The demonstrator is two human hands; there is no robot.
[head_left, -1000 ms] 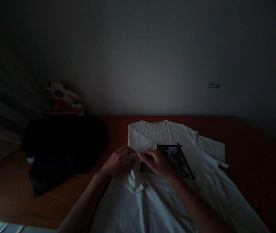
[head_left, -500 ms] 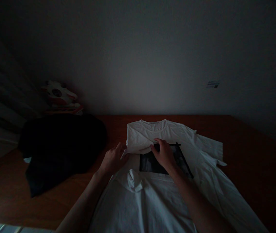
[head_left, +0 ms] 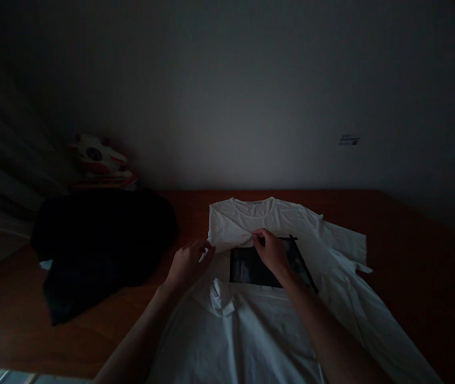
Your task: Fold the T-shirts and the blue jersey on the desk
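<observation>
with left hand (head_left: pixel 187 262) and right hand (head_left: pixel 271 252), we are pinching a flap (head_left: pixel 231 233) in our fingers (head_left: pixel 258 232); the shirt (head_left: pixel 265 314) is lying on the surface (head_left: pixel 91 341), and uneven tugging could be creasing it.

A white shirt (head_left: pixel 259 330) lies on the table (head_left: pixel 67 346), collar toward the wall (head_left: pixel 231 96). Both hands pinch a flap (head_left: pixel 229 232) of it — the left hand (head_left: pixel 187 262) at the outer edge, the right hand (head_left: pixel 270 252) by the dark print (head_left: pixel 251 269). Black cloth (head_left: pixel 107 234) (its form lost in shadow) sits at left, a toy (head_left: pixel 99 154) behind.
</observation>
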